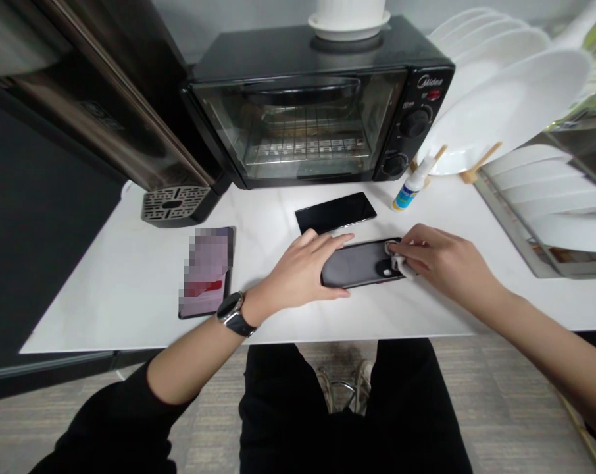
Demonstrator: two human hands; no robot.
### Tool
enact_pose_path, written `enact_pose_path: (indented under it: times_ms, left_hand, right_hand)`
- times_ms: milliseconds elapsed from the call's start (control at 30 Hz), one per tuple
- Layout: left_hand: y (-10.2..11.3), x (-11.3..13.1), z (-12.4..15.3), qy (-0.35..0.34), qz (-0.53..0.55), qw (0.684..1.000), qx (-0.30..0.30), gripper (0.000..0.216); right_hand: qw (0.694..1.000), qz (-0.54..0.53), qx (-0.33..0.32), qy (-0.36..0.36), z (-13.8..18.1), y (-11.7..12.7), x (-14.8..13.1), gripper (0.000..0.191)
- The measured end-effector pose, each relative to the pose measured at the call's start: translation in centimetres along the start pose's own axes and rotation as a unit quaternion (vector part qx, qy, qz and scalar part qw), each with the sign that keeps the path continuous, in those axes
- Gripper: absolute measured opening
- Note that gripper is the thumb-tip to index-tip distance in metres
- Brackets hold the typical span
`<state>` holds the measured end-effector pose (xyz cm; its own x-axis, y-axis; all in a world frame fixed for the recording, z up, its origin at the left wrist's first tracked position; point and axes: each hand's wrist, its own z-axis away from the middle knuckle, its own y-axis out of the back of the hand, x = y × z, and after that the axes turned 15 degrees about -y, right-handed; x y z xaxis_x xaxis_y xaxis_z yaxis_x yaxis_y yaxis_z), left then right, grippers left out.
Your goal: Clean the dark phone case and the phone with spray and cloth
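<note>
A black phone case lies on the white tabletop, with a small opening near its right end through which white shows. My left hand grips the case's left end, thumb along the near edge and fingers along the far edge. Pinched in the fingers of my right hand is a crumpled whitish wipe, pressed against the right end of the case. Just behind the case rests a black phone, its glossy face up. A small white spray bottle with a blue and yellow label stands beyond my right hand.
A black toaster oven stands at the back. Left of it is a dark dispenser with a drip tray. Another phone or tablet, its screen lit, lies by my left wrist. White plates stand in racks at the right.
</note>
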<state>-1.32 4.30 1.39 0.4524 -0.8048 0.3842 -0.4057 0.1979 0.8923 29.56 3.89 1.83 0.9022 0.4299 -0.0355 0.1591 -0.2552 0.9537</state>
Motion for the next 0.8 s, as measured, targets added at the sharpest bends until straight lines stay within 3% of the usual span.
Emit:
enact_pose_path:
  times_ms: [100,200,300,433,567,733,800]
  left_hand:
    - [0.0,0.0,-0.1,-0.002,0.003,1.0,-0.001,0.1]
    - [0.0,-0.1,-0.1,0.008,0.003,1.0,0.0,0.101]
    - [0.0,-0.3,-0.1,0.002,0.006,1.0,0.005,0.103]
    - [0.0,-0.4,-0.1,-0.005,0.016,1.0,0.01,0.104]
    - [0.1,-0.3,-0.1,0.002,0.013,1.0,-0.001,0.102]
    - [0.2,0.0,-0.2,0.006,0.016,1.0,-0.004,0.101]
    - [0.1,0.0,-0.2,0.002,0.02,1.0,-0.005,0.099]
  right_hand:
    - [0.998,0.042,0.027,-0.035,-0.3,-0.5,-1.5,0.025]
    - [0.999,0.009,0.005,-0.041,-1.3,-1.2,-4.2,0.025]
    - [0.995,-0.096,-0.024,0.015,-2.6,-2.4,-6.6,0.028]
    - [0.963,-0.228,-0.066,0.125,-3.4,-3.6,-8.2,0.028]
    - [0.95,-0.255,-0.104,0.148,-2.5,-2.5,-6.9,0.031]
    - [0.979,-0.154,-0.096,0.088,0.2,0.0,-2.0,0.047]
    - [0.992,-0.085,-0.072,0.055,1.0,0.5,-0.7,0.045]
